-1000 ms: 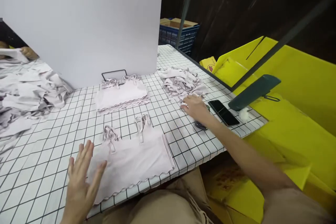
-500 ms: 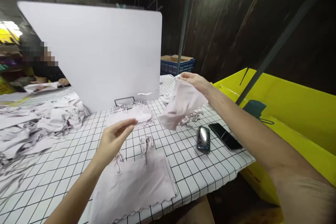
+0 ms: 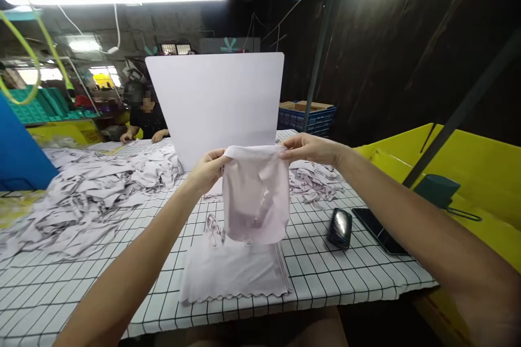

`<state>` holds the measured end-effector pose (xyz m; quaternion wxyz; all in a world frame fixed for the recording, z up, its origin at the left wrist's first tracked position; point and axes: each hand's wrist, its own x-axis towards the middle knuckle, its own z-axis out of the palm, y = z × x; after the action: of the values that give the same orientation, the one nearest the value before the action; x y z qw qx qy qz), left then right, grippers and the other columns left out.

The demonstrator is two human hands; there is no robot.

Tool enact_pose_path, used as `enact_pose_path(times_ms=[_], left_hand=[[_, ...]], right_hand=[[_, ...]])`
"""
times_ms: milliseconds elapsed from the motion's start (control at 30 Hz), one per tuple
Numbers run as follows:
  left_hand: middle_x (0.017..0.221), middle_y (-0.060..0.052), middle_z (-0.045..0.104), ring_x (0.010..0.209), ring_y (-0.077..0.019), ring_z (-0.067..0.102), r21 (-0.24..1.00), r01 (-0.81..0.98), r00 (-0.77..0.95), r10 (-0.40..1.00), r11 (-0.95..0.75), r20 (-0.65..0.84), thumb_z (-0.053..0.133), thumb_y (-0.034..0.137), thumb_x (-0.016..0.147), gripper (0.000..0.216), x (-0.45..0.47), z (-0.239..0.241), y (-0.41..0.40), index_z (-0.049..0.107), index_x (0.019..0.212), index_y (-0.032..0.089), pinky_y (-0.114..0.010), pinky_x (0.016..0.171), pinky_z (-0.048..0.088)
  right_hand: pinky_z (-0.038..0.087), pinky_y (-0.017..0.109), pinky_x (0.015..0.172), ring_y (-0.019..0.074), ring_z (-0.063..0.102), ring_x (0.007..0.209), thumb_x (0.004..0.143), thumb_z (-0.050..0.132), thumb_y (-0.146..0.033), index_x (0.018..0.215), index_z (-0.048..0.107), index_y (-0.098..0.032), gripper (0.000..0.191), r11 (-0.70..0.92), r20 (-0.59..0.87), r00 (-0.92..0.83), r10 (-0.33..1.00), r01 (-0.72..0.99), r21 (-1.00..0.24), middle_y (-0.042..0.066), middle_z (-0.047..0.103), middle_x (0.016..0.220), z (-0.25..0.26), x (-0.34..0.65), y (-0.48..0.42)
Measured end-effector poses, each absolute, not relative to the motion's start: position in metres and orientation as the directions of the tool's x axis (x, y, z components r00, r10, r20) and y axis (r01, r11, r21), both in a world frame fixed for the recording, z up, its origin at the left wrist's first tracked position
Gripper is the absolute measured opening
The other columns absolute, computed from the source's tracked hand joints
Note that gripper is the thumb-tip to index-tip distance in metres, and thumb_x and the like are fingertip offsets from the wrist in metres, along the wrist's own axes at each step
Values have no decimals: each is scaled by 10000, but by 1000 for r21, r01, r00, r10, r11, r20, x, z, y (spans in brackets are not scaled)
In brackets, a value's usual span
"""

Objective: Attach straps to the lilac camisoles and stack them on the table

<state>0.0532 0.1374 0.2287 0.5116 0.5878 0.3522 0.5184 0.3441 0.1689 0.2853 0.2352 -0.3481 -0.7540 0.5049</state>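
Note:
A pale pink garment hangs in the air in front of me, held up by its top edge. My left hand pinches its left corner and my right hand pinches its right corner. Below it on the checked tablecloth lies a flat stack of the same pink tops with scalloped hems. A small loose heap of pink pieces lies under my right forearm side.
A white upright board stands behind the garment. A big pile of pale fabric covers the table's left. Two phones lie at right, near yellow bins. A person sits at the far side.
My right hand lifted a pink garment from the right heap and brought it to the centre. My left hand rose from the stack and took hold of its other corner. The view tilted up.

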Motion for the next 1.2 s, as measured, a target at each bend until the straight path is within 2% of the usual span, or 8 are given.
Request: enact_pose_path(times_ms=[200,333,433,567,733,933,1100,1200], left_hand=[[967,-78,702,916,-202,639,889,282,-186,888,-361,420,786,399,705,349,31,206,120,701,939,154,-356,860,517],[917,-105,729,888,-207,685,978,65,149,971,-198,187,737,524,797,428,51,188,97,701,972,135,-392,890,537],[871,-103,732,808,-194,700,996,-64,356,931,-66,84,799,559,739,473,62,183,87,707,909,128,-363,811,559],[656,-26,637,613,-129,605,950,167,214,950,-266,228,827,485,725,379,55,194,88,668,709,142,-269,599,493],[876,-67,710,766,-156,650,955,126,454,872,-268,185,845,381,725,328,51,214,100,729,951,173,-283,672,521],[751,-53,693,648,-127,617,986,-33,370,915,-161,162,840,399,737,287,13,233,102,760,815,135,-252,620,508],[736,-64,703,597,-142,618,986,166,548,831,0,-92,903,355,639,318,-7,238,100,769,831,140,-226,509,472],[644,-36,656,542,-110,572,995,76,508,862,-59,12,888,407,660,319,-1,237,101,735,716,132,-194,473,445]], right_hand=[[550,240,649,112,636,685,659,905,-355,828,674,-134,362,-3,50,-523,851,-98,-995,23,688,787,245,294,160],[509,208,563,101,612,628,657,878,-234,918,651,-181,349,-74,34,-483,875,-203,-976,-13,681,743,227,256,148],[514,238,575,118,619,628,620,870,-229,945,683,-181,379,-19,62,-513,856,-152,-988,-8,691,736,219,243,145],[489,238,588,109,597,642,616,852,-267,759,732,-149,221,158,147,-510,848,-21,-987,15,694,728,222,239,144],[487,242,589,117,609,662,669,856,-316,787,707,-160,246,311,241,-485,840,67,-948,27,705,755,242,236,133],[481,228,578,119,618,668,610,908,-384,780,736,-142,342,205,-219,-781,584,404,-892,10,691,734,238,277,132],[409,215,538,88,562,609,645,885,-404,760,751,-158,303,229,-108,-766,634,319,-920,-18,660,672,246,289,144],[403,226,544,87,550,595,637,893,-431,752,752,-153,332,243,-83,-758,647,308,-920,-11,662,667,266,286,150]])
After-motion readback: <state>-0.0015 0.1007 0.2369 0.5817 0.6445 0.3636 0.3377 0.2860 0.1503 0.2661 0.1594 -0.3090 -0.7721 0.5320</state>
